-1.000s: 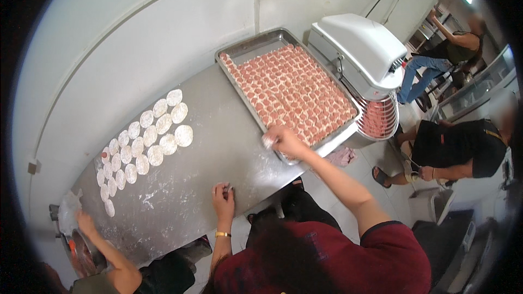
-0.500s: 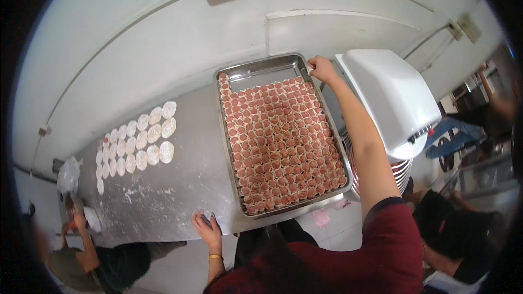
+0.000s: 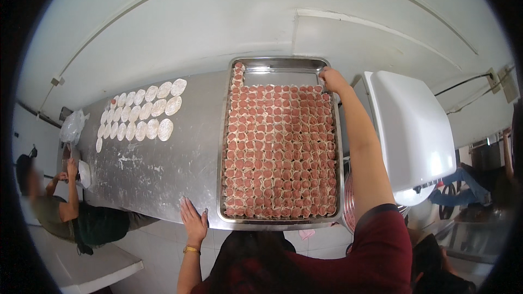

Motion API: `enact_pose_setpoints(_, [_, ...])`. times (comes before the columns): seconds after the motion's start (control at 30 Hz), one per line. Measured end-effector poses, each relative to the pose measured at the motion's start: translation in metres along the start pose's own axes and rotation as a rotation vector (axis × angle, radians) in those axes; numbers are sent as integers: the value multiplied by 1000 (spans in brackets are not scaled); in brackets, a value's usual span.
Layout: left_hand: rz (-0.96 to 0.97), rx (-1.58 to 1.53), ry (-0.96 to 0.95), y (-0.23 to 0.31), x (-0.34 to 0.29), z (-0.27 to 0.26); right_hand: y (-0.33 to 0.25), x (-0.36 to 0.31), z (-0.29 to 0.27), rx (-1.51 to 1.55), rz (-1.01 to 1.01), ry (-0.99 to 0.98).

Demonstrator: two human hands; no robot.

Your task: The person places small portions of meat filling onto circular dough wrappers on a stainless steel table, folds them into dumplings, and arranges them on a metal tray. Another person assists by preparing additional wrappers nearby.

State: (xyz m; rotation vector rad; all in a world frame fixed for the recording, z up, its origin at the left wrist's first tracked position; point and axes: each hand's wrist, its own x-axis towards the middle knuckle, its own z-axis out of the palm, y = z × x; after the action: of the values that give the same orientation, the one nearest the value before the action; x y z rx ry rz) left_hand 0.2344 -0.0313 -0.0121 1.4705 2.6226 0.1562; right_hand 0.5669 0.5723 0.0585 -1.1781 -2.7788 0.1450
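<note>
A large rectangular metal tray is filled with close rows of small meat-filled dumplings, each showing pink filling in a pale wrapper. At its far right corner, my right hand is closed in a pinch at the rim, beside the last row; its fingertips hide whatever they may hold. My left hand lies flat near the table's front edge, left of the tray, fingers stretched and holding nothing. Rows of round white dough wrappers cover the far left of the metal table; a small pink lump sits on one.
A white machine stands close to the tray's right side. A wall runs behind the table. At the left end are a clear plastic bag and a person working with both hands. Another person is partly visible at right.
The view has turned, so the tray now looks straighter. My right hand has shifted slightly at the far corner; the white bit seen at its fingertips no longer shows. My left hand now lies flatter.
</note>
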Motion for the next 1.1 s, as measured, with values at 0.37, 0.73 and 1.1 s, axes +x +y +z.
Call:
enact_pose_setpoints(0.37, [-35,36,-64,6,0,-4,5,-3,17,-111,-89,-76])
enact_pose_setpoints(0.73, [-22,19,-30,7,1,-6,4,14,4,-78,19,-307])
enact_pose_setpoints(1.1, [-76,-21,-59,11,1,-9,-5,17,-10,-165,129,-383])
